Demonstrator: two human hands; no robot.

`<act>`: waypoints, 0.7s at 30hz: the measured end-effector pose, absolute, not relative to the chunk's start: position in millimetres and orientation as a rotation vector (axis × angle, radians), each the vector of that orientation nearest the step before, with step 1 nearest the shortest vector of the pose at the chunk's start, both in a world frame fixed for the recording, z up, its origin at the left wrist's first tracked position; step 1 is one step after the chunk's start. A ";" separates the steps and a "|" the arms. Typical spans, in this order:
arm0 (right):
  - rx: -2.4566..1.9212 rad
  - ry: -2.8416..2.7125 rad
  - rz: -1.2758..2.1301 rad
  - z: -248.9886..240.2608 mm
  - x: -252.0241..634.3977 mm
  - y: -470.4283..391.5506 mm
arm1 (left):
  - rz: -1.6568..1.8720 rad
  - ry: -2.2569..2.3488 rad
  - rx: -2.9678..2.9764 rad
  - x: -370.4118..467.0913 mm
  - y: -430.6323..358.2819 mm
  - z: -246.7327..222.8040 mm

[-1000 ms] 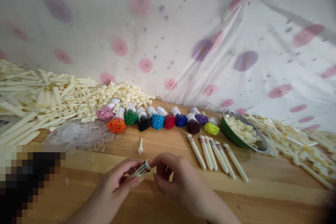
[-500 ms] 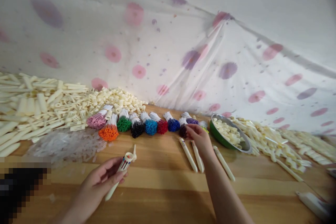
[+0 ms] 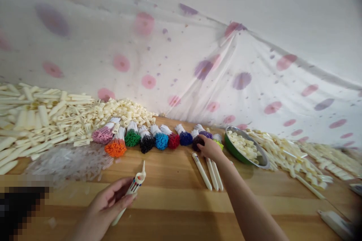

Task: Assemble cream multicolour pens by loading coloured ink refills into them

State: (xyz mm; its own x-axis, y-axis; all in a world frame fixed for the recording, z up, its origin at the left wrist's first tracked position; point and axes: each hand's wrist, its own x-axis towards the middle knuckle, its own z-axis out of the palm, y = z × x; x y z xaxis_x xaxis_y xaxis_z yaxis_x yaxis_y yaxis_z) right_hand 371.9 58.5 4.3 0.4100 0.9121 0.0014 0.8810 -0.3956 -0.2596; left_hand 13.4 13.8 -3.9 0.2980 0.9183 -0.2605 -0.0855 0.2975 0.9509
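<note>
My left hand (image 3: 114, 203) is closed round a white multicolour pen barrel (image 3: 135, 185). Coloured sliders show near its open upper end, where a thin white clip piece sticks up. My right hand (image 3: 210, 147) reaches to a bundle of dark brown pen refills (image 3: 197, 143), thumb and fingers bent together at its edge. Whatever lies between those fingertips is hidden. Just below, several white pens (image 3: 202, 173) lie on the table, partly covered by my right forearm. Other refill bundles stand in a row, including orange (image 3: 115, 147), green (image 3: 132, 138), light blue (image 3: 161, 141) and red (image 3: 173, 140).
White plastic pen parts (image 3: 42, 115) are heaped at the left, beside small clear pieces (image 3: 70, 162). A green-sided bowl (image 3: 239, 151) of small white parts stands at the right, near more piled parts (image 3: 275, 148). A spotted plastic sheet (image 3: 175, 64) hangs behind the wooden table.
My right hand has shifted slightly over the dark brown bundle, and its forearm now covers most of the rightmost pen. My left hand still holds the pen barrel; the view has tilted slightly.
</note>
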 end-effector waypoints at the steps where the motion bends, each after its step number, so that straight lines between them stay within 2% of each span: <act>1: -2.456 -1.599 0.203 5.5 374.1 61.6 | 0.847 1.029 1.029 13.3 14.0 -4.4; 21: -2.316 -1.574 0.309 -7.0 370.9 61.8 | 0.768 0.924 0.869 12.6 13.1 -18.4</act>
State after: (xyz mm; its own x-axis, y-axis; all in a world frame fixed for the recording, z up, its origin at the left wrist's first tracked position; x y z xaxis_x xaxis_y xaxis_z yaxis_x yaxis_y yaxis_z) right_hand 370.9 61.8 -7.0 0.3685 0.9296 0.0027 0.8596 -0.3397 -0.3817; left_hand 12.6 13.1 -18.4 0.4011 0.8491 -0.3437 -0.1832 0.4420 0.8781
